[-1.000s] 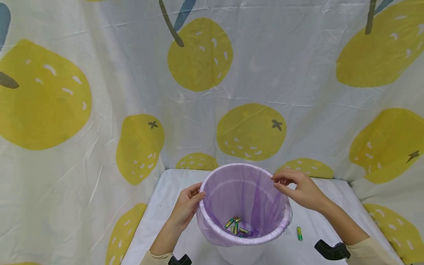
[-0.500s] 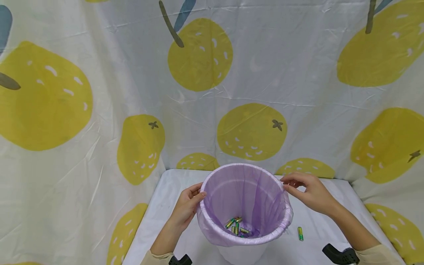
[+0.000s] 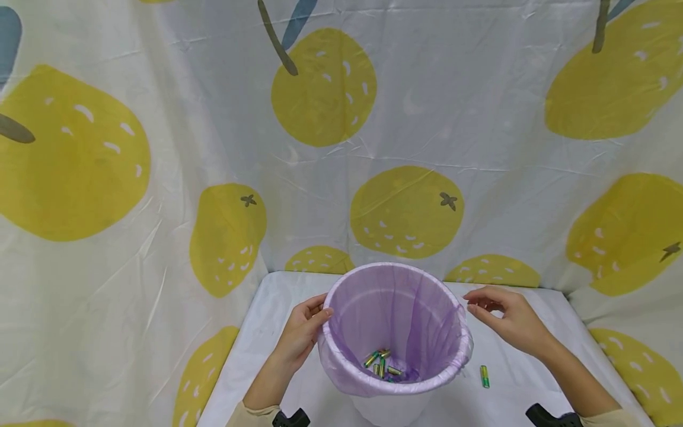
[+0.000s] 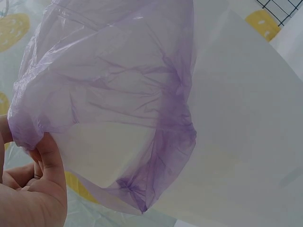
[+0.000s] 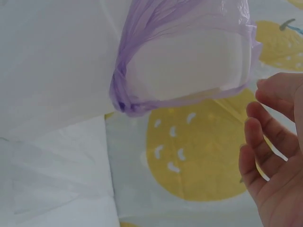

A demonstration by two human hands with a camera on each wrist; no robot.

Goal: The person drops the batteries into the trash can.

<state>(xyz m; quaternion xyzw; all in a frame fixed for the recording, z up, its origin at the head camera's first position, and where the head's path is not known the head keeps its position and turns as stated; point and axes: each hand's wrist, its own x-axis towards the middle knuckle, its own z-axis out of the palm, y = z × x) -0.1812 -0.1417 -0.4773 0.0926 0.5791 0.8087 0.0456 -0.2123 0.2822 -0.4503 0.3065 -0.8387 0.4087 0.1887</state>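
Observation:
A white trash bin (image 3: pixel 392 410) stands on the table, lined with a thin purple plastic bag (image 3: pixel 368 296) folded over its rim. Several green-and-gold batteries (image 3: pixel 382 367) lie at the bottom, inside the bag. My left hand (image 3: pixel 300 333) grips the bin's left rim, thumb over the edge, fingers outside; the left wrist view shows the bag's folded edge between thumb and fingers. Just right of the rim, apart from it, my right hand (image 3: pixel 512 320) hovers with loosely bent fingers and holds nothing. One more battery (image 3: pixel 484 376) lies on the table below the right hand.
The white-covered table (image 3: pixel 288 284) extends to both sides of the bin. A white curtain (image 3: pixel 496 89) printed with yellow fruit hangs behind and around it. Black wrist devices (image 3: pixel 290 418) sit on both forearms. A dark wire grid (image 4: pixel 279 9) shows in the left wrist view.
My right hand has drawn away from the bin's right rim, moving right and slightly toward me. The left hand, the bin and the batteries stay in place.

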